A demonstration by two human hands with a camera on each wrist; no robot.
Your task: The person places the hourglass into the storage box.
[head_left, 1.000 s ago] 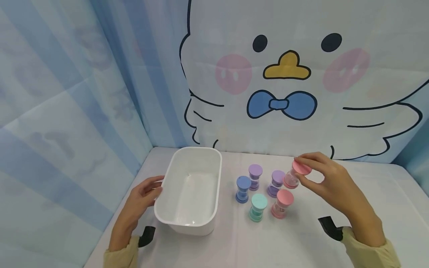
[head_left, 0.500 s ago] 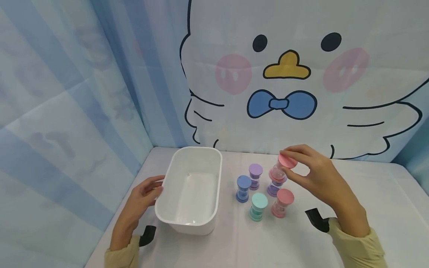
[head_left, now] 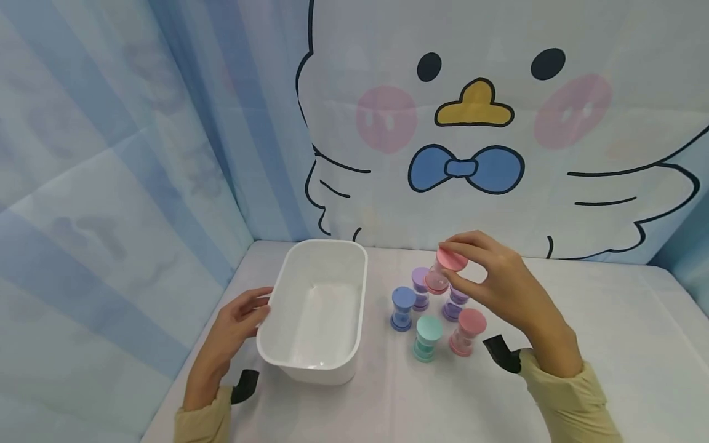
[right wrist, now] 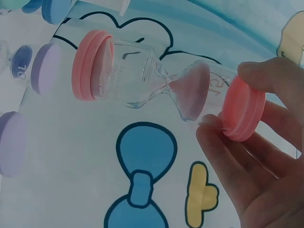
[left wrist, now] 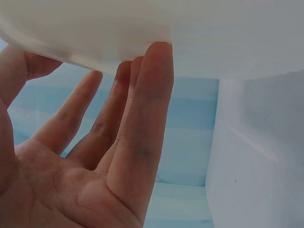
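Observation:
My right hand (head_left: 498,277) pinches a pink sand timer (right wrist: 142,76) by its top cap, between thumb and fingers. The timer is lifted and slightly tilted, and pink sand shows in its glass. Below and around it stand a purple sand timer (head_left: 421,301), another purple sand timer (head_left: 454,307) partly hidden by the held one, a blue sand timer (head_left: 402,307), a teal sand timer (head_left: 428,337) and a second pink sand timer (head_left: 468,332). On the left, my left hand (head_left: 232,329) touches the side of a white bin (head_left: 354,369) with rather straight fingers (left wrist: 142,128).
The bin's inside is bare. A white cloth (head_left: 421,400) covers the table. Behind it hangs a curtain (head_left: 388,203) printed with a duck face and bow tie, and another blue striped curtain (head_left: 111,215) closes the left side.
My right hand has raised the pink sand timer and carried it left, over the purple ones. The left hand and the bin have stayed in place.

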